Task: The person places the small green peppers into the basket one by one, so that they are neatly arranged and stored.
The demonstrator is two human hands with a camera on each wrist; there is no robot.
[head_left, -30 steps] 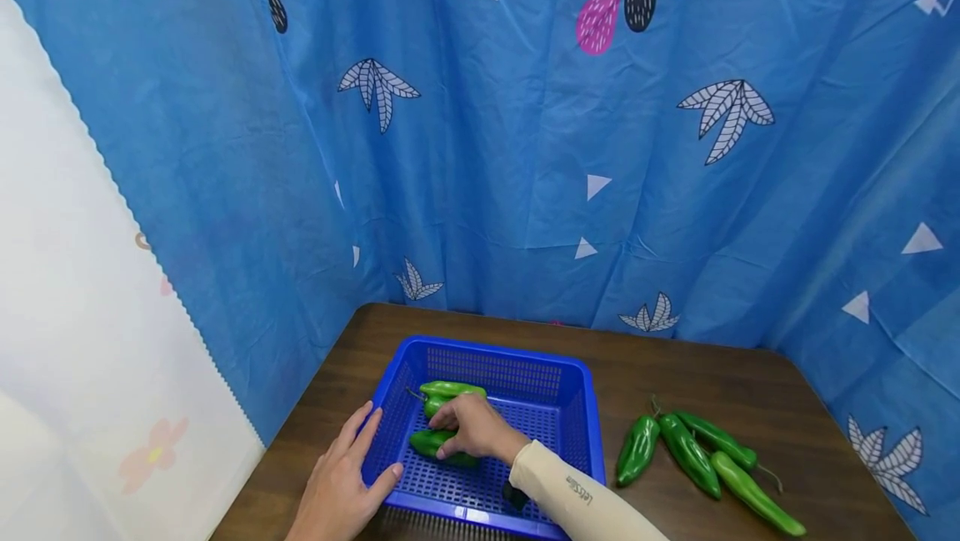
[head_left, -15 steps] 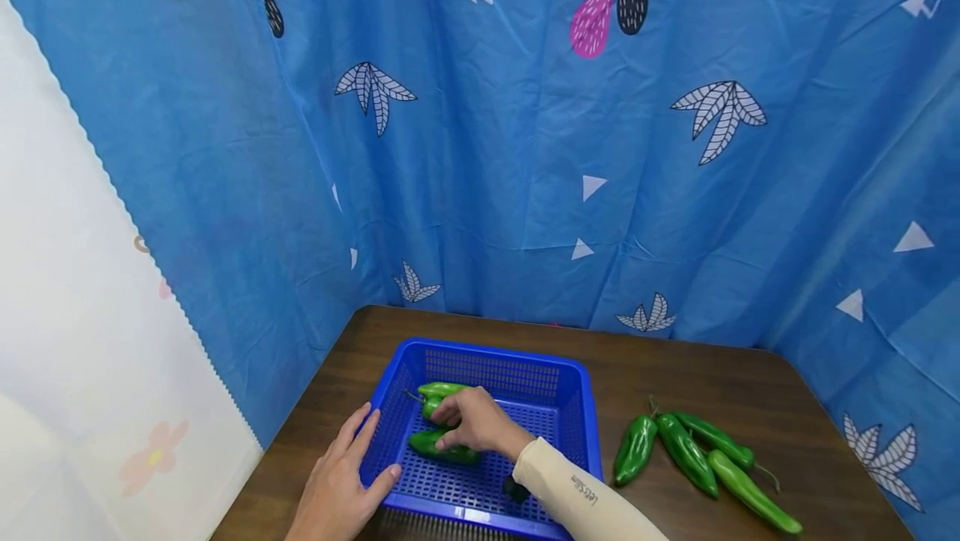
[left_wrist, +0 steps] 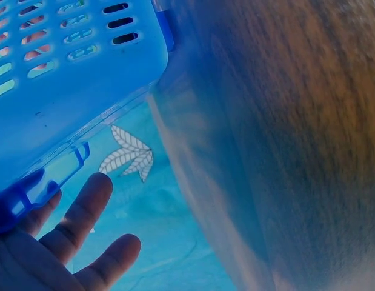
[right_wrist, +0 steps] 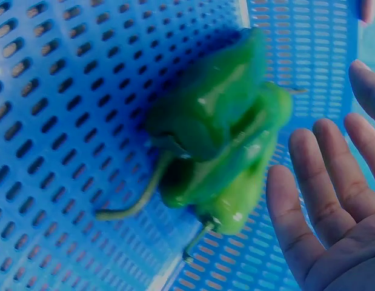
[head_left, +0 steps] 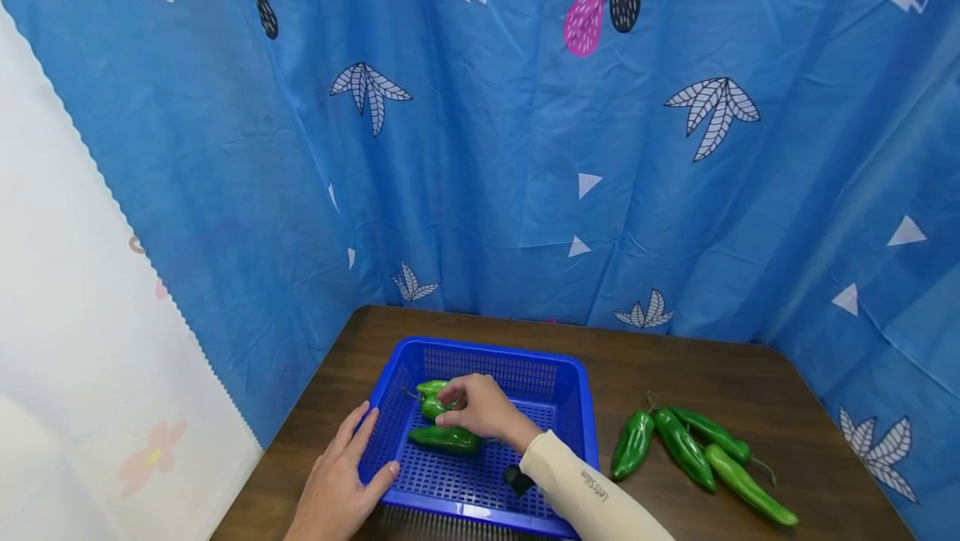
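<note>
Hovering empty, fingers loosely curved, here's the right hand above glossy peppers, dark to bright green, near the left edge of the blue basket; the left hand spreads relaxed fingers there.

So on your left wrist cam, your left hand pokes in at the bottom left, fingers apart and pretty much straight. It's right by the rim of a blue plastic basket filling the top left; can't tell if you're actually touching it. Bits of green and pinkish stuff peek through the slots, too small to make out. Behind your fingers there's a teal curtain with a white leaf print, and wood-grain tabletop down the right.
</note>
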